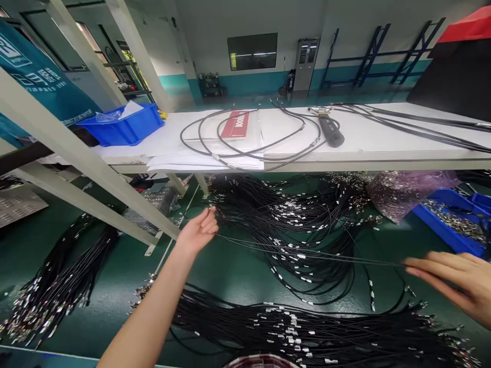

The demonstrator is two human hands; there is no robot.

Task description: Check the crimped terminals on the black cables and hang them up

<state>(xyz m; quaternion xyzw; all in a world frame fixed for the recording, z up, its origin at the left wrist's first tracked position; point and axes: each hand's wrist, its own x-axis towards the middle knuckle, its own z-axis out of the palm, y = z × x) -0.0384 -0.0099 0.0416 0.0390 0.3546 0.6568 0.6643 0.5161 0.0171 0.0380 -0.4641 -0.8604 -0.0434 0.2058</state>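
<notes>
Thin dark cables (307, 253) are stretched nearly level between my two hands. At the centre left, my left hand (199, 230) is closed round one end of them, fingers curled in. My right hand (452, 281), at the right edge, pinches the other end between thumb and fingertips, slightly blurred. Behind and below the stretched cables lies a large bundle of black cables (326, 276) with white labels on the green surface. Another long bundle (284, 327) spreads across the bottom, nearer to me.
A white shelf (360, 148) crosses above, holding looped cables, a black-handled tool (330, 130) and a blue bin (125, 125). White posts (115, 184) slant at left. A pink bag (399, 194) and a blue tray of metal parts (433, 220) sit right.
</notes>
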